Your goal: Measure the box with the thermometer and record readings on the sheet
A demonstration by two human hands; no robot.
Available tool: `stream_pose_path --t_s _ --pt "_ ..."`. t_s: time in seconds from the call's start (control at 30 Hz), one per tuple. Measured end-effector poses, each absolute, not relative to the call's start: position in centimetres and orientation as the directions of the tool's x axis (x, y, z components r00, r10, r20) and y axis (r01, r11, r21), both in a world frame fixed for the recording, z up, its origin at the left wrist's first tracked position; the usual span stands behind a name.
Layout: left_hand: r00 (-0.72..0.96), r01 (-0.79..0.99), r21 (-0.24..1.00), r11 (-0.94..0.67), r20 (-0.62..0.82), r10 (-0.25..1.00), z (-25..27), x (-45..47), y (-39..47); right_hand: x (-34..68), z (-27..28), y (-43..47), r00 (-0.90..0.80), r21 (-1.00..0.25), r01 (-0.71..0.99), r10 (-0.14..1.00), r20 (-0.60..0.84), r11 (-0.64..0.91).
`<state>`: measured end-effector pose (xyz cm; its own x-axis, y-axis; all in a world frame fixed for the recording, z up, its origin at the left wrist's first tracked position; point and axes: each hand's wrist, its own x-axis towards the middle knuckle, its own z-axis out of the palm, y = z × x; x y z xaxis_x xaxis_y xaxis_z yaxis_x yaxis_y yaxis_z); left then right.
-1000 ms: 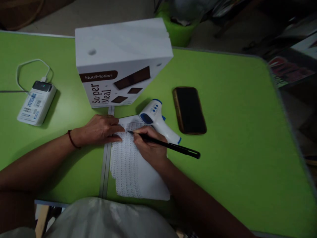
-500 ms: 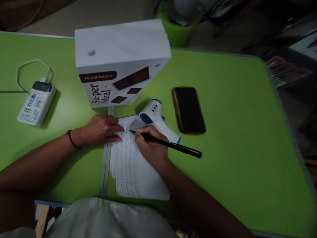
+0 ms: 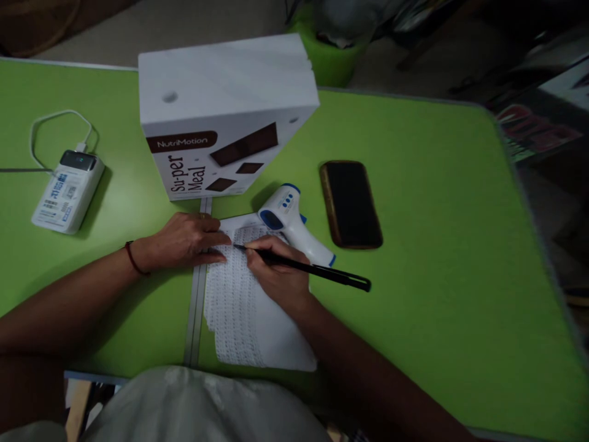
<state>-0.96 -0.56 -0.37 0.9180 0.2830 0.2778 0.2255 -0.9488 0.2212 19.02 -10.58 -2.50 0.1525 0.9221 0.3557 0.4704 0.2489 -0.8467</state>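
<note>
A sheet of paper [image 3: 239, 313], covered on its left part with rows of small handwriting, lies in front of me on the green table. My right hand [image 3: 280, 270] is closed around a black pen [image 3: 322, 272], its tip at the written rows near the top of the sheet. My left hand [image 3: 191, 239] rests on the paper's upper left edge, fingers stretched out and apart, holding nothing. A white and blue infrared thermometer [image 3: 294, 224] lies at the sheet's top right, partly behind my right hand.
A tall white box [image 3: 225, 116] stands behind the paper. To the right lies a dark phone in a brown case [image 3: 352, 205]. At the left is a white power bank [image 3: 69, 193] with a cable plugged in. A metal seam [image 3: 196, 319] crosses the green table [image 3: 451, 258].
My right hand and the pen have shifted slightly left, bringing the tip closer to my left fingertips. My left hand stays in place.
</note>
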Motion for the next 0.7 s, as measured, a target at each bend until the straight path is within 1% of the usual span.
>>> stream_pose_path --t_s 0.33,0.53,0.7 --pt "0.922 0.231 0.220 -0.948 0.262 0.286 -0.17 -0.91 -0.64 19.09 -2.38 -10.67 0.115 -0.836 0.479 0.925 0.363 0.269" --pt "0.913 0.229 0.210 -0.951 0.292 0.284 -0.30 -0.86 -0.63 19.05 -2.49 -10.69 0.155 -0.852 0.465 0.926 0.345 0.239" --pt "0.915 0.223 0.213 -0.951 0.290 0.279 -0.37 -0.86 -0.60 19.08 -2.42 -10.61 0.135 -0.843 0.472 0.924 0.358 0.258"
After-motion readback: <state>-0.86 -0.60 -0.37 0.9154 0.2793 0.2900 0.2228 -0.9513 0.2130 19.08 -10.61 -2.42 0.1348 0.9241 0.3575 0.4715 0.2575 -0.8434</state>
